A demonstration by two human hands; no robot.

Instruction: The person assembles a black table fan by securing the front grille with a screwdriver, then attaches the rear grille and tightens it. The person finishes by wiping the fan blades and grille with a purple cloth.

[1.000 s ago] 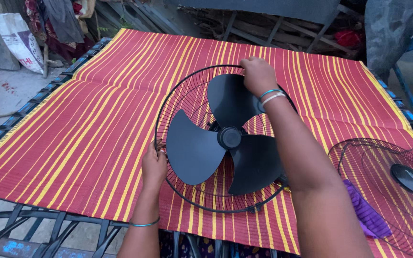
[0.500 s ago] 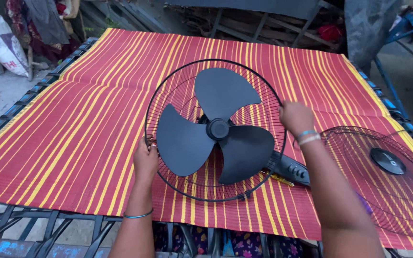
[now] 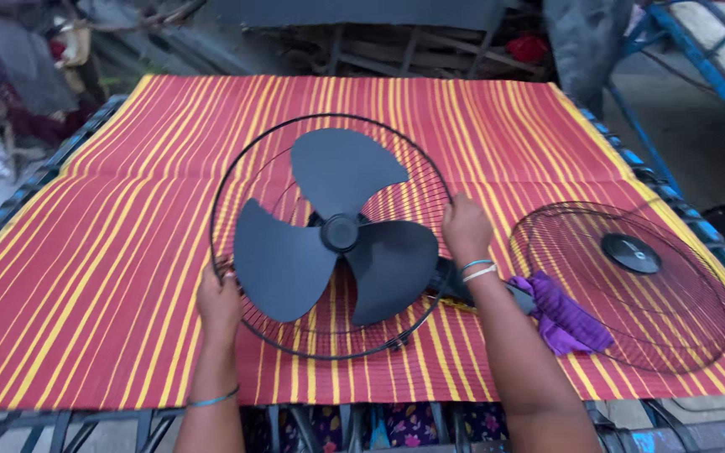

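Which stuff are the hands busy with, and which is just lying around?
In hand:
- left hand and right hand on the rim of the rear fan guard
- black three-blade fan blade inside it

Lying about:
- front fan guard
- purple cloth
- striped mat

Both forearms are bare, no sleeves visible. The left hand point(image 3: 218, 304) has a thin blue bangle at its wrist. The right hand point(image 3: 466, 229) has two bangles, blue and white.

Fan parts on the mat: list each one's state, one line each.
Rear guard: lying flat, front uncovered, rim held at both sides.
Blade: mounted on the hub, exposed.
Front guard: detached, lying flat at the right.
Purple cloth: crumpled, beside the front guard.
Left hand: gripping the rim.
Right hand: gripping the rim.
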